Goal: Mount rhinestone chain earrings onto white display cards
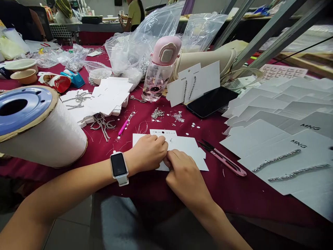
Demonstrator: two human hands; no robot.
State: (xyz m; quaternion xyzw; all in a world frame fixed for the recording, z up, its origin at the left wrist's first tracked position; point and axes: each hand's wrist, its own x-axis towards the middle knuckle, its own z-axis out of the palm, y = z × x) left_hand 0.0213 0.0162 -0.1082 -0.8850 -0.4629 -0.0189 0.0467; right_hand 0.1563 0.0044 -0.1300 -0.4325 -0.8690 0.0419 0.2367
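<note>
At far left, the big spool of white cord [44, 135] lies on its side on the burgundy-covered desk [241, 198], within easy reach for drawing cord off. Loose rhinestone chain [102, 126] sits just ahead of your left hand [147, 152], which wears a smartwatch [119, 166]. That hand's fingers [158, 140] curl down onto a white card [186, 144] lying flat in front of you, apparently pinning it to the desk. Your right hand [186, 177] comes in beside it, its fingers [169, 156] meeting the left hand on the card; you cannot tell whether they pinch anything. Pink thread snips [223, 159] lie handy to the right, and printed MNG cards [293, 156] spread out beyond them.
</note>
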